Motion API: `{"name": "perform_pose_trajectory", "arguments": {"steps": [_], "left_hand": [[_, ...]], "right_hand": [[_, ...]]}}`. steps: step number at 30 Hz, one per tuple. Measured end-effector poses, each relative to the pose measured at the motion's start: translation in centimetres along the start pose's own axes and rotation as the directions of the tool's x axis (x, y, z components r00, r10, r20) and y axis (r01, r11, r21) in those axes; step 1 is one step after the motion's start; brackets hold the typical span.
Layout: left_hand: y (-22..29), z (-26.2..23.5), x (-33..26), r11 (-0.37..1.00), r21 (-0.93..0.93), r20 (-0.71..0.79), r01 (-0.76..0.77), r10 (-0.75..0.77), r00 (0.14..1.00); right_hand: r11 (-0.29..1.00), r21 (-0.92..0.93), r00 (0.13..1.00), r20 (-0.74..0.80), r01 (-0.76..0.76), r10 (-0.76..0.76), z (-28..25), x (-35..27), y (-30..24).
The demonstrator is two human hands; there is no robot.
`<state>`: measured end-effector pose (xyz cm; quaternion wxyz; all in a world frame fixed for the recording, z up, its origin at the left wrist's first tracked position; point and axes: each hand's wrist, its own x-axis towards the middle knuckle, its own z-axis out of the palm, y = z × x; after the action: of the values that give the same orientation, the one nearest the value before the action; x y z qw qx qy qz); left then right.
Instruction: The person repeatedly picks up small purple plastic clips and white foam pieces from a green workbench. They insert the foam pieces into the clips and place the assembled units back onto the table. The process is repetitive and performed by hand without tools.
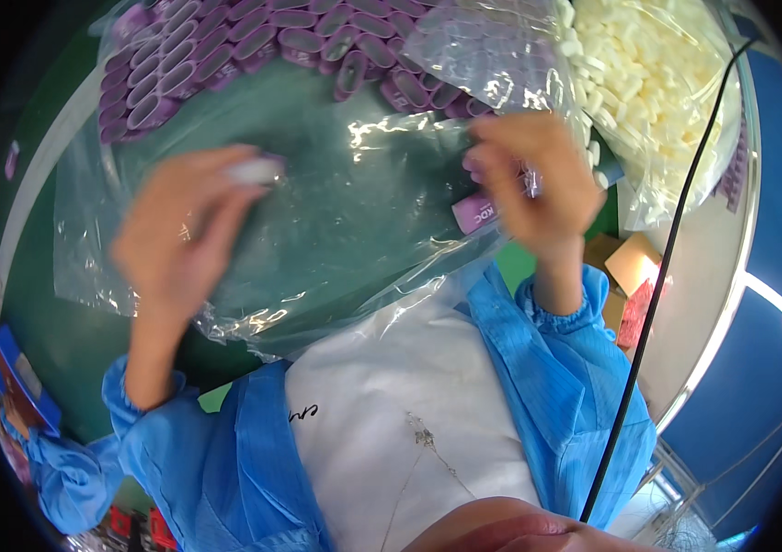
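Note:
My left hand (pixel 179 225), blurred by motion, pinches a small white oval piece (pixel 257 171) between thumb and fingers, above a transparent plastic bag (pixel 308 221) spread on the green table. My right hand (pixel 540 184) is also blurred, its fingers curled over the bag's right side. A trace of purple shows at those fingertips; what they hold is hidden. Just below them a purple oval sleeve (pixel 474 212) lies on its side. Several hollow purple sleeves (pixel 216 64) stand packed in rows along the far side of the table.
A transparent bag full of white oval pieces (pixel 653 87) sits at the far right, with loose ones beside it. A black cable (pixel 676 216) runs down the right side. Cardboard boxes (pixel 633 264) are below the table's right edge. At lower left are a blue tray (pixel 23 377) and another person's blue sleeve (pixel 74 474).

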<state>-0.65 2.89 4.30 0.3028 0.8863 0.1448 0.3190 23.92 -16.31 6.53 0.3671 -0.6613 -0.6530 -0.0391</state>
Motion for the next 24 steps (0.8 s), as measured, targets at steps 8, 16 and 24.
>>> {"name": "perform_pose_trajectory", "arguments": {"steps": [8,16,24], "left_hand": [[-27.2,-22.9,1.8,0.866,0.365,0.178,0.342,-0.426,0.887],[-35.4,-23.9,7.6,0.878,0.41,0.46,0.248,-0.434,0.775],[-8.5,-8.6,5.7,0.908,0.375,0.03,0.185,-0.211,0.977]], "right_hand": [[0.543,-0.603,0.695,-0.028,-0.585,0.719,-13.0,-10.0,8.8],[0.514,-0.681,0.691,0.015,-0.522,0.723,-12.7,-15.6,13.0],[0.648,-0.513,0.817,-0.228,-0.563,0.529,-11.4,-10.8,7.3]]}}
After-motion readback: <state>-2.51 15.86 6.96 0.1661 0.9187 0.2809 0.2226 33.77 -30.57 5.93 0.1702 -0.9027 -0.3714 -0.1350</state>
